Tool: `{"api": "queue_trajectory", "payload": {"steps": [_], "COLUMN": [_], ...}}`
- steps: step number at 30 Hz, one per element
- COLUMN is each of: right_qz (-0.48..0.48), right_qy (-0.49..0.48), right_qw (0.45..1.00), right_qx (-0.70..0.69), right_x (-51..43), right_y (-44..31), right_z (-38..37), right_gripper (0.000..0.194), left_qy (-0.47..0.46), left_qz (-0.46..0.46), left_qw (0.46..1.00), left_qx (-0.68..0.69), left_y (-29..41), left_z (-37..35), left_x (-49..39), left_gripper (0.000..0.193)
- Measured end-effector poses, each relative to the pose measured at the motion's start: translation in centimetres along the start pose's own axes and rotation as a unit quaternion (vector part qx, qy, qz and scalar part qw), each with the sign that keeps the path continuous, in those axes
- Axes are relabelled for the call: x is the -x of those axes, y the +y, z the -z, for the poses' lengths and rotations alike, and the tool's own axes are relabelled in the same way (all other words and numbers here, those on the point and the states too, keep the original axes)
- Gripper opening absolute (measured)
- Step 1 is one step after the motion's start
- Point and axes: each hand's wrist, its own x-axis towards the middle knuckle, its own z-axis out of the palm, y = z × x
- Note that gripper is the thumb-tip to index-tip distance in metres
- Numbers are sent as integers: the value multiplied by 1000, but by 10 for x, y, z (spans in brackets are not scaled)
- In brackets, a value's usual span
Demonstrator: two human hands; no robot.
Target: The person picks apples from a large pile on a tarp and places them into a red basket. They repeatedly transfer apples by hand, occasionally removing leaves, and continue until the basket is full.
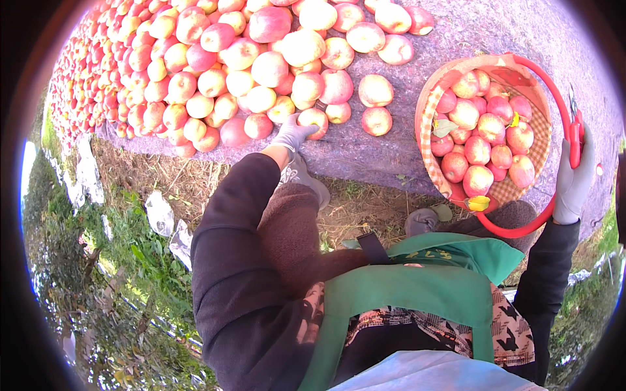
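Note:
My left hand, in a grey glove, is at the near edge of the apple pile, its thumb and fingers around a red-yellow apple that rests on the cloth. On the right, my gloved right hand holds the red hoop handle of a basket, together with red-handled fruit snips whose blades point away from me. The basket has a checked fabric lining and is partly filled with apples. Several leaves lie in it, one of them a yellow leaf at the near rim.
A large heap of apples spreads over a purple-grey cloth at the upper left. Two single apples sit between heap and basket. Dry grass, my shoes, foliage and crumpled silvery sheeting lie nearer me.

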Motion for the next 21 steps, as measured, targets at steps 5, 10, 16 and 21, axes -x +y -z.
{"api": "queue_trajectory", "payload": {"steps": [5,10,16,21], "right_qz": [40,71,107,61], "right_qy": [10,20,27,8], "right_qw": [999,997,994,998], "right_qx": [-4,4,20,-12], "right_x": [1,-3,-1,-2], "right_y": [-8,-13,-21,-27], "right_z": [1,1,8,10], "right_gripper": [43,46,46,53], "left_qy": [20,-21,-155,-132], "left_qz": [-58,-308,-646,-571], "left_qw": [908,825,660,674], "left_qx": [-415,-473,-350,-449], "left_y": [28,166,254,263], "left_z": [11,-10,-207,-345], "left_x": [9,67,89,80], "left_gripper": [57,22,33,24]}}
